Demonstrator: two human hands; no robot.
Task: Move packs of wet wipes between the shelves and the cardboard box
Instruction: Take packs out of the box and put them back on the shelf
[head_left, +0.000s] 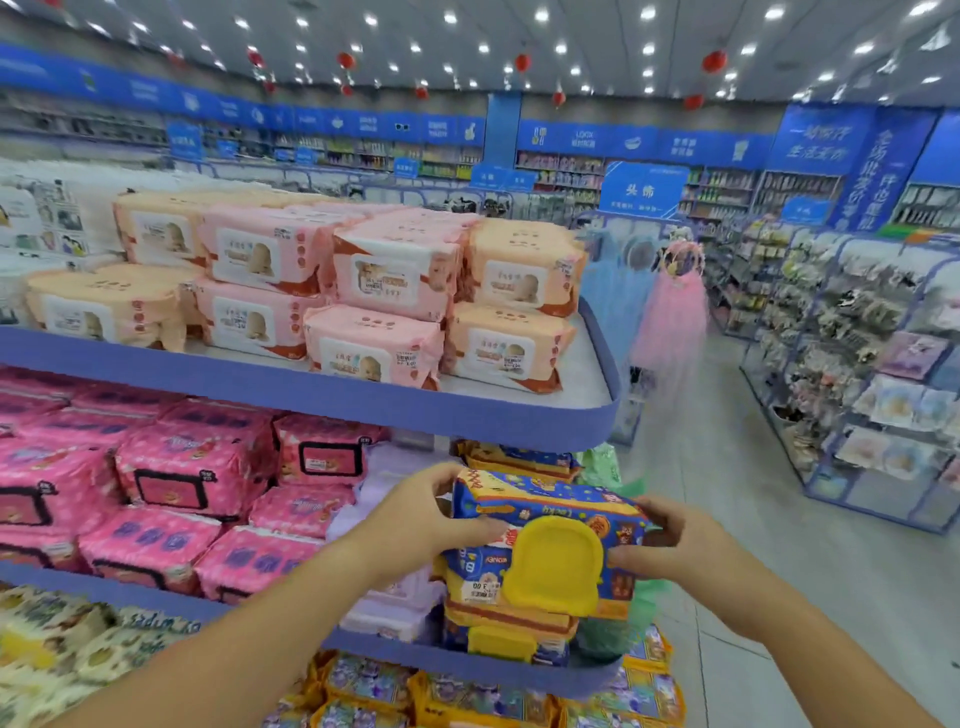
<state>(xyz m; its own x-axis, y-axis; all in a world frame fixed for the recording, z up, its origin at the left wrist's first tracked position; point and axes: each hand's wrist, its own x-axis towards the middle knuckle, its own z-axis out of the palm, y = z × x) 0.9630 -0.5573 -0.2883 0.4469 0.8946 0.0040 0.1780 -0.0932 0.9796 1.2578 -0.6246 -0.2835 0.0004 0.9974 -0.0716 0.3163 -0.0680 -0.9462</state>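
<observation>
Shop aisle, middle shelf (467, 667): pink packs (197, 473) at left. Left hand (415, 514), fingers curled over top-left edge of blue-and-yellow wipes pack (550, 512); right hand (675, 540) pinches its right end. Pack held directly above stack of matching packs (509, 618) at shelf's right end. Risks: soft wrapper slipping from end-only hold; stack nudged off shelf corner. Cardboard box out of view.

Bright ceiling spotlights (540, 15); red lanterns (714, 61) hanging; blue banner signs (644, 143) around room; pale floor (779, 545); racks (857, 364) right.
</observation>
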